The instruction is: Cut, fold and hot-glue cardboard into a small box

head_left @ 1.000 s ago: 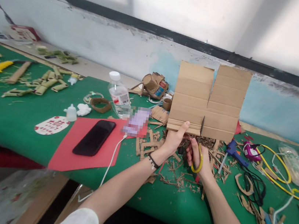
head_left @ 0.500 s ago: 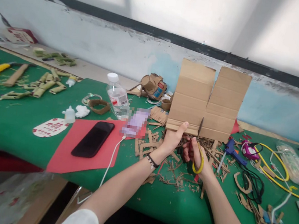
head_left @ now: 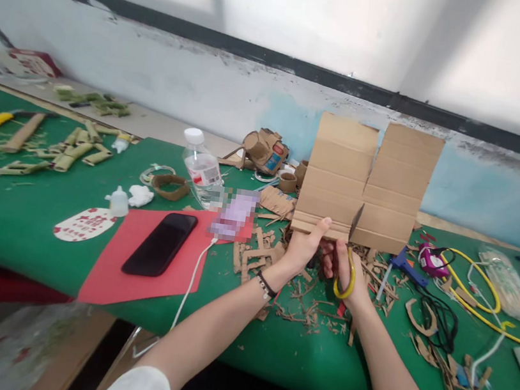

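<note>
Upright in front of me stands a creased cardboard sheet (head_left: 338, 170), split by a slit from its top edge. My left hand (head_left: 305, 248) grips its lower left edge, thumb on the near face. Closed round the yellow-handled scissors (head_left: 351, 277) is my right hand (head_left: 346, 273), just right of my left. The dark scissor blade shows against the sheet's lower part, below the slit. Cardboard scraps (head_left: 312, 306) lie beneath both hands.
Left of the hands are a black phone (head_left: 160, 244) on red paper (head_left: 107, 270) and a water bottle (head_left: 203, 171). A blue glue gun (head_left: 409, 266), yellow cable (head_left: 493, 286) and bagged sticks (head_left: 512, 289) lie right. Bamboo pieces (head_left: 72, 152) are far left.
The cardboard sheet has shifted slightly right and down in view, with my left hand still on it. The scissor blade now shows at a different angle near the sheet's lower edge.
</note>
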The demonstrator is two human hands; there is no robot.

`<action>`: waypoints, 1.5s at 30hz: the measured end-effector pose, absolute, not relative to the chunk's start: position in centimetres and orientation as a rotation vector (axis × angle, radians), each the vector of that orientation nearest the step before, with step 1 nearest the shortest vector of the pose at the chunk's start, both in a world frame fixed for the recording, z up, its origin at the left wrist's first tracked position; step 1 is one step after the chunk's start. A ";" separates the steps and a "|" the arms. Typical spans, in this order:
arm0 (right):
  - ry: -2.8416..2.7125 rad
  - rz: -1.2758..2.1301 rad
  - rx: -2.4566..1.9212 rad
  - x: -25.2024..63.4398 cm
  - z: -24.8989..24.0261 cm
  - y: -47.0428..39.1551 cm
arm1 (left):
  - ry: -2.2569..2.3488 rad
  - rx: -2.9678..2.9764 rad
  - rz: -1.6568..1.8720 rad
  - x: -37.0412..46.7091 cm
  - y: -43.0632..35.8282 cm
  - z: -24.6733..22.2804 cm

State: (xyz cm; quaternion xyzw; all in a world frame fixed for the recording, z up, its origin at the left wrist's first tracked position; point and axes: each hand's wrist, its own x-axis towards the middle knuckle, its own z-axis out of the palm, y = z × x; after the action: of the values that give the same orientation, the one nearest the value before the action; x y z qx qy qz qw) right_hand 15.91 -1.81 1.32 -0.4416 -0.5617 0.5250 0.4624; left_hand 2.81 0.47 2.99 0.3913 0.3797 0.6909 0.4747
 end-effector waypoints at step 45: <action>-1.519 1.363 -1.196 18.7 0.8 -0.5 | 0.966 1.372 1.724 -3.0 2.7 5.1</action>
State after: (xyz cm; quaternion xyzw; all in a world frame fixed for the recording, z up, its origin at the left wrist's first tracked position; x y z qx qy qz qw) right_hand 18.69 -0.52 0.79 -0.4681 -0.5943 0.5334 0.3784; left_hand -2.98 2.66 5.12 0.5321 0.3747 0.6687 0.3595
